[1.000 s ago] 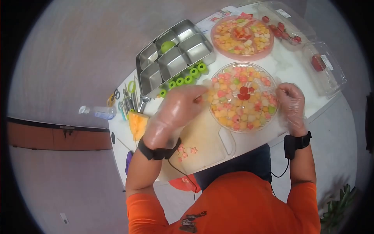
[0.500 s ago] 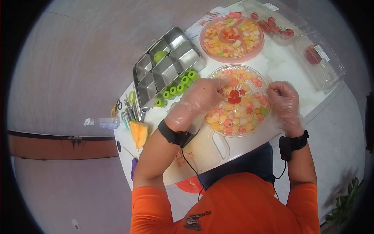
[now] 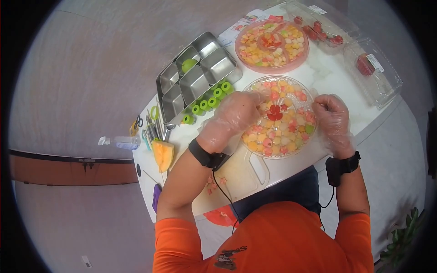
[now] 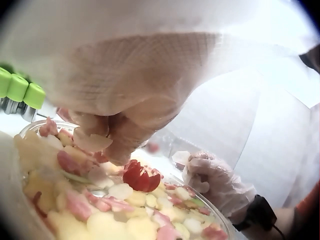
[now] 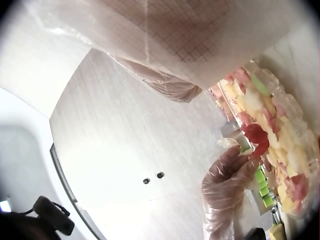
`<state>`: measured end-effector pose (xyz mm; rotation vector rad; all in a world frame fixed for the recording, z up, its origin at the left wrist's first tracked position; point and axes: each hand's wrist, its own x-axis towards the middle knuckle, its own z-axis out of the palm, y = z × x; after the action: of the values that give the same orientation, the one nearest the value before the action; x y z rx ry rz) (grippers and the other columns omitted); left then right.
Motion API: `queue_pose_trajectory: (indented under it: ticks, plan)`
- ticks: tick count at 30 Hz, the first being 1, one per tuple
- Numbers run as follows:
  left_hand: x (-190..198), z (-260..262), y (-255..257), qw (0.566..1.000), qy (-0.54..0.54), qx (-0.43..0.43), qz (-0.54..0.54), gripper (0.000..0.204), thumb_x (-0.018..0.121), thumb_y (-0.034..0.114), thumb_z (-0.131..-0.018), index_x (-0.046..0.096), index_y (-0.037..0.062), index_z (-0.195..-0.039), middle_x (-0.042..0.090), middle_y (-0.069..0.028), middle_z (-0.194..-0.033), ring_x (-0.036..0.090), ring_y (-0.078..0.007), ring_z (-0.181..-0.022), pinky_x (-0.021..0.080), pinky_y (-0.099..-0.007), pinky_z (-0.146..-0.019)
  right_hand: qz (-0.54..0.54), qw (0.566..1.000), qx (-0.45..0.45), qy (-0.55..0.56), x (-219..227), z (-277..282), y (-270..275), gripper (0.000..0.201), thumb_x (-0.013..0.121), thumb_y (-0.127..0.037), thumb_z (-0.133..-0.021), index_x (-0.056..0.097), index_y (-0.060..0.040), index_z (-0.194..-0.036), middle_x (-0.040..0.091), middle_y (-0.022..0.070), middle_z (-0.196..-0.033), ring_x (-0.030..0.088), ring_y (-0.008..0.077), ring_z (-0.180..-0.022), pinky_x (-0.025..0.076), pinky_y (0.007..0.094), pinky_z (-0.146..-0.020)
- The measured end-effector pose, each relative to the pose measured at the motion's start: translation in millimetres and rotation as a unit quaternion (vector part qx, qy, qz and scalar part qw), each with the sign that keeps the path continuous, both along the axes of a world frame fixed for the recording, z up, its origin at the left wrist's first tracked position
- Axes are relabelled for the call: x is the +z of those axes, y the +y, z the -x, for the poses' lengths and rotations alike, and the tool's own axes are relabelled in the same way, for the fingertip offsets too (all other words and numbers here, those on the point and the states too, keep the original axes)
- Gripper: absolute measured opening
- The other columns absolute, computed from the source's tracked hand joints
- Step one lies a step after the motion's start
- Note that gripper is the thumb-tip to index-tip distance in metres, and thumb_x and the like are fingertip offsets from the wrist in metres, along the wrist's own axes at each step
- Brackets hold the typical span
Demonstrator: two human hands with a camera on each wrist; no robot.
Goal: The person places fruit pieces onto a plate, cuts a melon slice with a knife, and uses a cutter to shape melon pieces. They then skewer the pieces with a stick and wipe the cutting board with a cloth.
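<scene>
A clear round platter (image 3: 314, 104) carries small fruit cut-outs in pale, yellow, pink and green, with a red flower-shaped piece (image 3: 275, 112) at its centre. My gloved left hand (image 3: 236, 111) hovers over the platter's left part. In the left wrist view its fingertips pinch a pale fruit slice (image 4: 94, 140) just above the other pieces. At the platter's right rim is my gloved right hand (image 3: 332, 113), fingers curled. The left wrist view shows pale fruit pieces (image 4: 200, 184) at its fingers; the palm is hidden.
Behind stands a pink divided platter (image 3: 240, 57) of cut fruit. At the left are a steel compartment tray (image 3: 193, 86) with a green fruit, green-topped cutters (image 3: 203, 105), tools and a melon wedge (image 3: 162, 154). A cutting board (image 3: 236, 175) lies in front; clear boxes (image 3: 373, 73) stand right.
My left hand has moved right, from beside the platter to over its left part, then held nearly still. The right hand stays at the rim. The head view has shifted slightly.
</scene>
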<state>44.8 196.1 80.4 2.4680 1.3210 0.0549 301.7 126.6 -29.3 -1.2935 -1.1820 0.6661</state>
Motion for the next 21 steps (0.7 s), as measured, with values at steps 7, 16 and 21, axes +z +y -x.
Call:
queue_pose_trajectory:
  ticks: [7,16,21]
  plan:
    - [-3.8,8.0,-3.9,0.998,-0.05,-0.024,-0.03,0.041,0.079,0.017,-0.082,0.072,0.0078,-0.121,0.073,-0.0162,-0.094,0.071,-0.0325,-0.086,0.056,-0.0388,-0.078,0.006,0.999,0.004,0.033,-2.1,-0.2,-0.4,0.004,0.073,-0.003,-0.087,0.072,-0.0019,-0.091,0.064,-0.0011,-0.086,0.058,0.0073,-0.077,0.047,0.023,-0.071]
    - [4.3,28.7,-14.3,0.99,-0.132,0.018,-0.046,0.034,0.081,0.022,-0.085,0.075,0.0039,-0.113,0.073,-0.015,-0.09,0.07,-0.0259,-0.079,0.055,-0.0349,-0.072,0.014,0.999,-0.001,0.042,-4.3,-0.5,0.4,0.005,0.074,-0.003,-0.088,0.072,-0.0012,-0.092,0.064,-0.0014,-0.087,0.058,0.0068,-0.079,0.047,0.0224,-0.073]
    - [16.9,69.6,-42.0,0.98,-0.171,0.054,-0.08,0.035,0.083,0.023,-0.084,0.074,0.0033,-0.112,0.074,-0.0141,-0.092,0.069,-0.0239,-0.077,0.055,-0.0341,-0.07,0.02,0.998,0.001,0.061,-2.7,-2.6,-2.0,0.006,0.07,-0.001,-0.09,0.072,-0.0013,-0.096,0.065,-0.0021,-0.091,0.057,0.0068,-0.081,0.047,0.0222,-0.074]
